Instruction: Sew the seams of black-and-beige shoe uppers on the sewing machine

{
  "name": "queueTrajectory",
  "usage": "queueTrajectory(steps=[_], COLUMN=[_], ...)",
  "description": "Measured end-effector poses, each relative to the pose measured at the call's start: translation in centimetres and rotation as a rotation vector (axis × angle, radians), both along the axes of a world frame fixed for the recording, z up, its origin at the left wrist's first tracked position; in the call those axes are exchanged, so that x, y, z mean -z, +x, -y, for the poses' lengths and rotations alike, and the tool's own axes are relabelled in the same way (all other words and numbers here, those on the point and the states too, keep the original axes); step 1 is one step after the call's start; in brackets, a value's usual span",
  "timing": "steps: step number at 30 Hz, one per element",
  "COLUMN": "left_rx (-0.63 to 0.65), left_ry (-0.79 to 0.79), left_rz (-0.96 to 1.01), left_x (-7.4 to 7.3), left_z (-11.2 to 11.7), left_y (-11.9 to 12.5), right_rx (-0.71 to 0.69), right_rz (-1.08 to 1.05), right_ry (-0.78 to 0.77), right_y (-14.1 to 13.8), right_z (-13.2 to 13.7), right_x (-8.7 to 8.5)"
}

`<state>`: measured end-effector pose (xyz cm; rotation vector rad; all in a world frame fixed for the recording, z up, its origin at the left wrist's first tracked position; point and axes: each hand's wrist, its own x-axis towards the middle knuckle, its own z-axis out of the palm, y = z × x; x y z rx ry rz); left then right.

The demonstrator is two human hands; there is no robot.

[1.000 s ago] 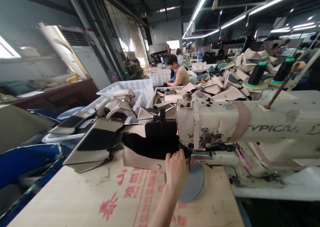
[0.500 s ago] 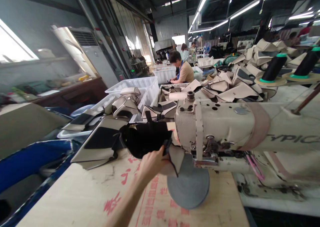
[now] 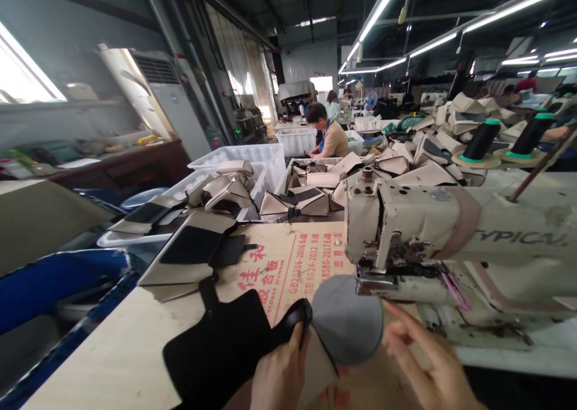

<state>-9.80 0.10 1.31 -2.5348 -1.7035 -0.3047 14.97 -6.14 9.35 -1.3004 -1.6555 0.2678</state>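
Observation:
My left hand (image 3: 280, 367) is closed on the edge of a beige and black bag (image 3: 220, 341) at the front of the board. The bag's black flap and strap tab spread to the left, and its beige side shows beside my fingers. To the right, my right hand (image 3: 426, 356) is empty, with index finger and thumb apart, close to a round grey plate (image 3: 349, 323). Just above that plate sits the arm end of a sewing machine (image 3: 419, 229). The bag's lower part is cut off by the bottom of the view.
Another beige and black bag (image 3: 189, 253) lies on the printed plywood board (image 3: 103, 350). White plastic crates (image 3: 270, 169) behind hold more bags. Black thread cones (image 3: 481, 140) stand at right, a blue-lined bin (image 3: 90, 278) at left. A person (image 3: 333, 136) sits farther back.
My left hand has brought the bag down and nearer, below the machine's arm. My right hand has come into view at the lower right.

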Motion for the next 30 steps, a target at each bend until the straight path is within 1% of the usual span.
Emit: queueTrajectory(steps=[2, 4, 6, 7, 8, 9, 11, 12, 14, 16, 17, 18, 20, 22, 24, 25, 27, 29, 30], left_rx=[0.0, 0.003, -0.005, -0.014, -0.028, -0.044, -0.078, -0.098, -0.168, -0.22, -0.207, -0.16, -0.016, 0.087, 0.136, 0.157, 0.208, 0.224, 0.211], left_ry=[0.073, 0.111, 0.108, 0.096, 0.081, 0.064, 0.026, 0.008, -0.008, 0.02, 0.062, 0.123, 0.288, 0.436, 0.512, 0.527, 0.536, 0.528, 0.513], left_rz=[-0.024, -0.04, -0.03, -0.021, -0.014, -0.01, -0.015, -0.018, -0.018, -0.027, -0.035, -0.043, -0.037, -0.003, 0.026, 0.033, 0.036, 0.026, 0.015], left_x=[0.7, 1.0, 0.7, 0.3, -0.1, -0.6, -1.4, -1.8, -2.1, -2.0, -1.8, -1.8, -2.2, -3.6, -5.9, -7.2, -9.7, -11.7, -12.3], left_z=[0.7, 1.2, 1.4, 1.3, 1.0, 0.6, -0.5, -1.0, -1.6, -1.5, -1.1, -0.6, 0.5, 1.1, 0.9, 0.4, -1.0, -2.8, -3.8], left_y=[0.2, 0.4, 0.7, 1.0, 1.3, 1.5, 1.5, 1.2, -0.4, -2.8, -4.0, -5.1, -6.1, -5.6, -3.8, -2.6, -0.1, 2.0, 2.8], right_rx=[-0.039, 0.016, 0.106, 0.139, 0.162, 0.166, 0.127, 0.113, 0.143, 0.139, 0.091, 0.024, -0.111, -0.146, -0.113, -0.081, 0.022, 0.154, 0.227], right_rz=[-0.161, -0.328, -0.375, -0.329, -0.236, -0.103, 0.181, 0.272, 0.312, 0.27, 0.285, 0.338, 0.522, 0.652, 0.62, 0.56, 0.413, 0.296, 0.243], right_ry=[-0.05, -0.031, 0.03, 0.054, 0.08, 0.102, 0.141, 0.172, 0.278, 0.378, 0.384, 0.352, 0.212, 0.112, 0.111, 0.148, 0.272, 0.408, 0.452], right_y=[-3.5, -6.3, -7.5, -7.3, -6.8, -5.8, -3.4, -2.3, -1.1, -1.7, -2.6, -3.8, -6.2, -7.5, -7.1, -6.4, -4.8, -3.7, -3.5], right_z=[-2.6, -5.0, -6.6, -7.0, -7.2, -7.2, -6.5, -6.0, -4.7, -3.5, -3.1, -2.9, -3.3, -4.4, -5.8, -6.5, -7.7, -8.6, -9.0], right_x=[0.0, -0.1, 0.0, 0.0, 0.1, 0.1, -0.2, -0.6, -1.5, -1.8, -1.6, -1.2, 0.3, 1.7, 2.1, 1.9, 1.1, 0.2, -0.1])
